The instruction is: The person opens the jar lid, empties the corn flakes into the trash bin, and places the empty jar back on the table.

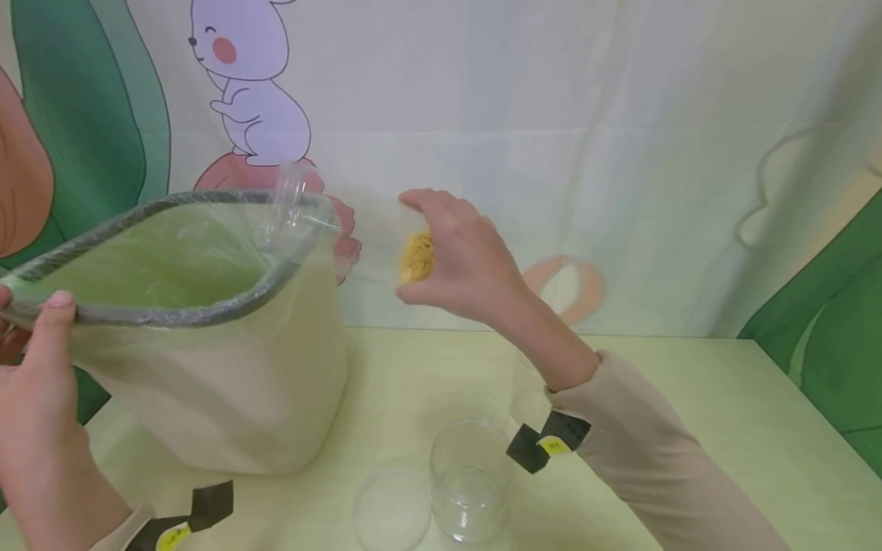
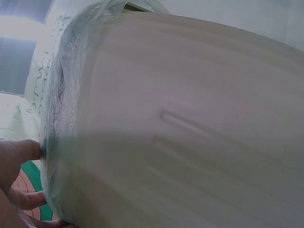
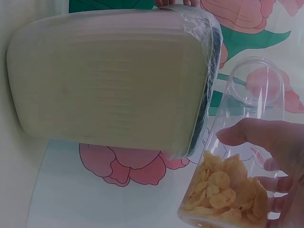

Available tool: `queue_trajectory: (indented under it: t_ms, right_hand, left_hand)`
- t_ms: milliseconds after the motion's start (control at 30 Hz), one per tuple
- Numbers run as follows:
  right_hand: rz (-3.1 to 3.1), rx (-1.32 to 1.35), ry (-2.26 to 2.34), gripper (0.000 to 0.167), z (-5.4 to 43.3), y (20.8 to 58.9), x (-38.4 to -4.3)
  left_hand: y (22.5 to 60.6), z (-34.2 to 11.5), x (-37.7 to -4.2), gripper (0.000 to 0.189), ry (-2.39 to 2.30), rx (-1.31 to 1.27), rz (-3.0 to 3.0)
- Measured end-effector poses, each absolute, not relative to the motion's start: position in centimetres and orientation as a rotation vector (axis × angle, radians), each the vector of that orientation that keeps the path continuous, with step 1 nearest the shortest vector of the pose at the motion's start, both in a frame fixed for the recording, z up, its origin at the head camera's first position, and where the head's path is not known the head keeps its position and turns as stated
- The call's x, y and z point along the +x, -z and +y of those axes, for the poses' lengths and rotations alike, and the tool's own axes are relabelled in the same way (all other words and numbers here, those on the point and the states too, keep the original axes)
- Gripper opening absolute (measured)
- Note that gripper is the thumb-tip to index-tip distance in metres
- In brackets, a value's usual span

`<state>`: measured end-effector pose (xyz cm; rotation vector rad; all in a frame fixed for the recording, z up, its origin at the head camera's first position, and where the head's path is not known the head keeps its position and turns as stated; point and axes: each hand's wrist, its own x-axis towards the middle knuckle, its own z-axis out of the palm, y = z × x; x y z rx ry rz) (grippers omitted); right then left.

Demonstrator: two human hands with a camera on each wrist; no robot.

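Note:
My right hand grips a clear cylindrical jar near its base, thumb on one side and fingers round the other. Yellow flakes, like cornflakes, lie gathered at the jar's bottom end. In the head view the jar is tipped on its side, and its open mouth overlaps the far right rim of a pale trash bin. A thin clear bag lines the bin and folds over its dark rim. At the near left corner my left hand pinches that rim, thumb on the near side. The bin leans toward the left.
On the pale table stand an empty clear jar and, left of it, a round clear lid. Another clear container shows partly behind my right wrist. A printed curtain hangs behind the table.

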<state>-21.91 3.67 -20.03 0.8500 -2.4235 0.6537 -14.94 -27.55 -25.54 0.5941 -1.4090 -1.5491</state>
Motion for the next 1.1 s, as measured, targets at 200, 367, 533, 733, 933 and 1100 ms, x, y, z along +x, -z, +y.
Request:
queue_trajectory:
  t_ms: [200,367,533,733,933,1100]
  right_hand:
    - [-2.431,0.825,-0.575,0.072,3.0,19.5,-22.2]
    - [-2.417,0.827,-0.449,0.07,2.3,19.0,-22.4]
    - [-2.414,0.823,-0.336,0.069,1.6,18.7,-22.6]
    - [-2.401,0.823,-0.272,0.067,1.1,18.2,-22.8]
    - [-2.407,0.84,-0.223,0.069,0.5,17.7,-23.1]
    - [-2.415,0.853,-0.149,0.07,0.1,17.1,-23.2]
  left_hand:
    - [25.6,-27.6,-15.0,0.045,1.571,0.579,-1.38]
    - [25.6,-27.5,-15.0,0.046,1.532,0.61,-1.406]
    - [25.4,-27.5,-15.0,0.046,1.564,0.604,-1.381]
    - [25.1,-27.4,-15.0,0.046,1.65,0.558,-1.316]
    - [25.0,-27.2,-15.0,0.05,1.614,0.611,-1.359]
    - [24.9,-27.0,-14.9,0.05,1.603,0.62,-1.364]
